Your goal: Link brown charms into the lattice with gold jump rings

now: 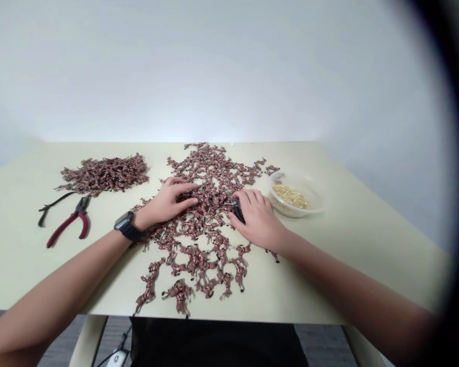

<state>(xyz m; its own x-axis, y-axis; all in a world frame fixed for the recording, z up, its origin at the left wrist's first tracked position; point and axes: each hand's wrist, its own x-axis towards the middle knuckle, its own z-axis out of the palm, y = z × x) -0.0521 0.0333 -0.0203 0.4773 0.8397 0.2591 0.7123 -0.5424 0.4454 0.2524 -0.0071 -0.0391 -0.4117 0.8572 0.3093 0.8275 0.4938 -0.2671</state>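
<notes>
Brown animal figurines with dark feet (193,260) lie in a wide loose spread down the middle of the table. My left hand (170,200), wearing a black watch (127,226), rests over the spread with its fingers stretched out and thumb apart, fingertips touching figurines. Whether a figurine lies under those fingertips is hard to make out. At the right edge of the spread, my right hand (258,216) is closed around small black-handled pliers (238,210). Their thin metal tip points left into the figurines; the palm hides most of the handle.
A clear round plastic bowl (317,208) with small gold-coloured pieces (290,196) stands right of my right hand. At the left are a denser heap of figurines (107,173), red-handled pliers (71,221) and a thin black strap-like item (51,206). A pale wall rises behind the table (352,244).
</notes>
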